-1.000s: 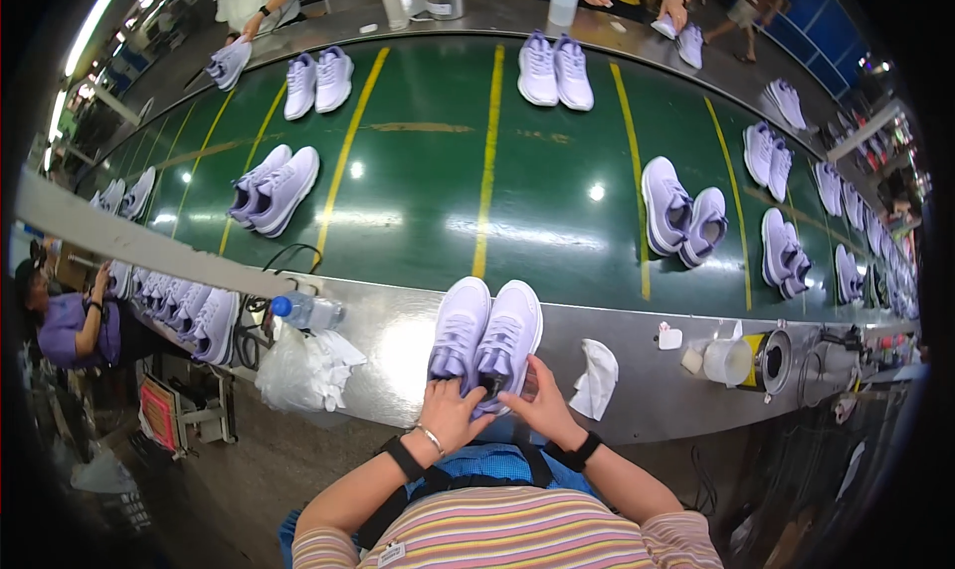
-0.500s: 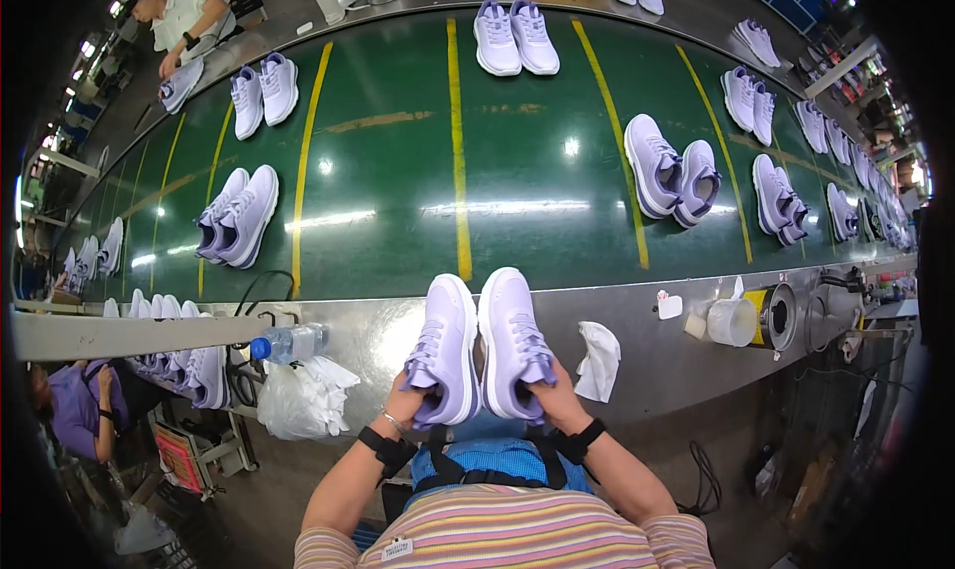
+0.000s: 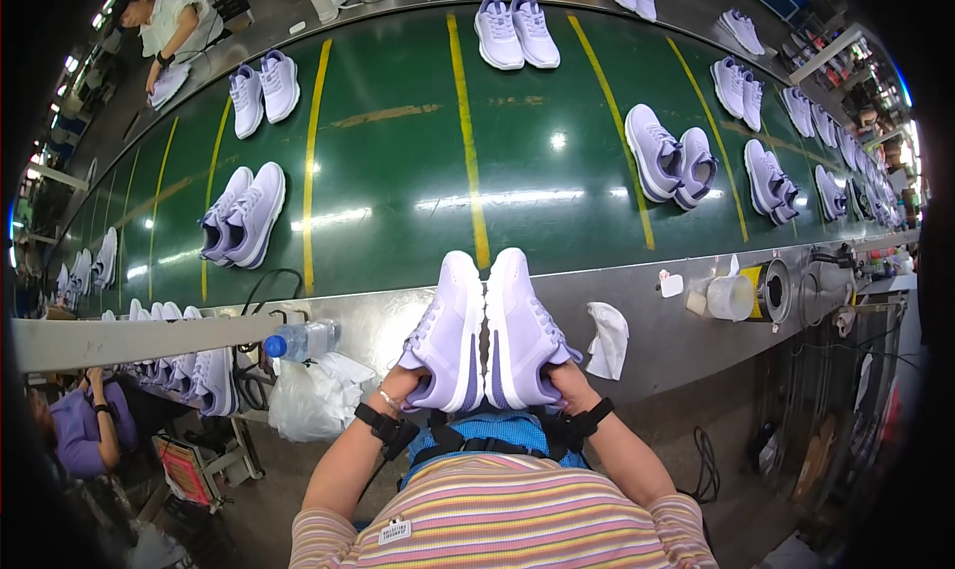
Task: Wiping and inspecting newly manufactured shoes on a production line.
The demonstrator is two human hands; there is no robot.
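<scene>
A pair of lilac sneakers is held up in front of me over the bench edge, toes pointing away. My left hand (image 3: 402, 386) grips the left sneaker (image 3: 444, 335) at its heel opening, with fingers partly inside. My right hand (image 3: 571, 384) does the same with the right sneaker (image 3: 524, 335). The white soles are turned toward each other and almost touch along the middle. Most of my fingertips are hidden by the shoes.
A green conveyor belt (image 3: 388, 171) with yellow lines carries several pairs of sneakers. On the steel bench lie a water bottle (image 3: 303, 340), a plastic bag (image 3: 316, 398), a white cloth (image 3: 607, 341), a white tub (image 3: 731, 297) and a yellow can (image 3: 768, 290). Co-workers stand at left.
Both sneakers have rolled so their soles and inner sides face each other more, and they sit slightly higher in view. At upper left, a co-worker has shifted with a shoe.
</scene>
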